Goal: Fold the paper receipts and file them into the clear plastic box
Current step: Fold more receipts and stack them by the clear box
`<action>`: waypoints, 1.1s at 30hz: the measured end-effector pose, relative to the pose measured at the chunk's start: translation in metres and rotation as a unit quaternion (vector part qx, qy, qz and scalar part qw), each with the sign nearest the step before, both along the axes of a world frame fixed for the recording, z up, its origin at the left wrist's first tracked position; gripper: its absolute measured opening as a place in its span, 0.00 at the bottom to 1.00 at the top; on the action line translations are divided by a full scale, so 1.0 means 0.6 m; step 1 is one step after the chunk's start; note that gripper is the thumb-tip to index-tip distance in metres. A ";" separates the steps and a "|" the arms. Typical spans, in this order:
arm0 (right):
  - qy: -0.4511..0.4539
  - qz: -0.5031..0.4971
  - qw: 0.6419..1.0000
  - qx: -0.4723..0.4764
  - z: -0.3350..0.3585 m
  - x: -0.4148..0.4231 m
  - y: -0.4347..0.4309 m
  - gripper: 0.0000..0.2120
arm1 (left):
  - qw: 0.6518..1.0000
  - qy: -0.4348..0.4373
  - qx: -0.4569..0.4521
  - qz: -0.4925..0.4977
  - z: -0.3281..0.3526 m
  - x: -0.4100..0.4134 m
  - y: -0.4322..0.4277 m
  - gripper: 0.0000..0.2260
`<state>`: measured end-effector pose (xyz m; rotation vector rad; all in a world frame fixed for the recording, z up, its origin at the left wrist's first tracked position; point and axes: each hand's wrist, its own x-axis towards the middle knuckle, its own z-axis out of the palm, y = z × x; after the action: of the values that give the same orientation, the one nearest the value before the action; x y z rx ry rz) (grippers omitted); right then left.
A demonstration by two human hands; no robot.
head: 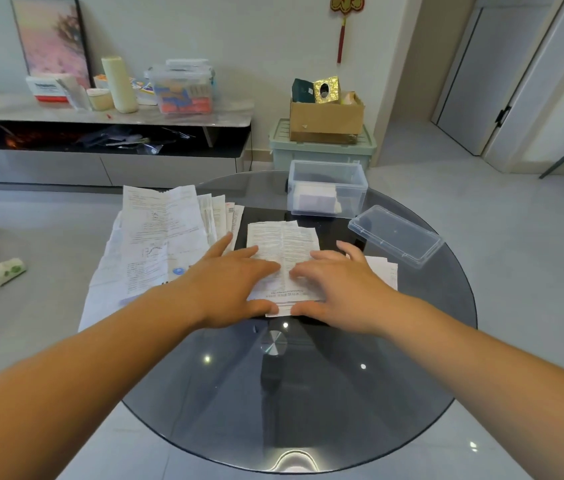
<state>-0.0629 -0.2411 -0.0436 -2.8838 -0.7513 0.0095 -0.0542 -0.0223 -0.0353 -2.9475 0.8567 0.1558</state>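
A printed paper receipt [282,242] lies flat on the round glass table [308,393]. My left hand [230,284] presses on its left half, fingers spread, thumb at the near edge. My right hand [339,285] presses flat on its right half the same way. Neither hand grips anything. The clear plastic box [327,192] stands open at the table's far side, with folded paper inside. Its clear lid [394,235] lies upside down to the right. A pile of larger papers and receipts [159,233] lies to the left.
More white paper [382,270] shows under my right hand's far side. Beyond the table stand a green storage bin [322,150] with a cardboard box [325,119] on it, and a low cabinet [100,116] cluttered with containers. A crumpled packet [5,270] lies on the floor at left.
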 end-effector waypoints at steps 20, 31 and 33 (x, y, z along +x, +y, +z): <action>-0.021 0.027 0.982 0.188 0.013 -0.105 -0.027 0.07 | 0.987 -0.022 -0.156 -0.042 0.032 -0.106 0.024 0.16; 0.041 0.044 0.984 0.167 -0.027 -0.202 -0.049 0.18 | 0.980 0.018 -0.180 -0.081 -0.007 -0.179 0.055 0.20; 0.064 0.020 0.979 0.192 -0.025 -0.202 -0.049 0.16 | 0.979 0.023 -0.192 -0.070 0.000 -0.181 0.050 0.17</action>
<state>-0.1841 -0.2703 -0.0584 -2.4767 -0.7000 0.0494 -0.1625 0.0077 -0.0350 -3.2242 1.2240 0.0559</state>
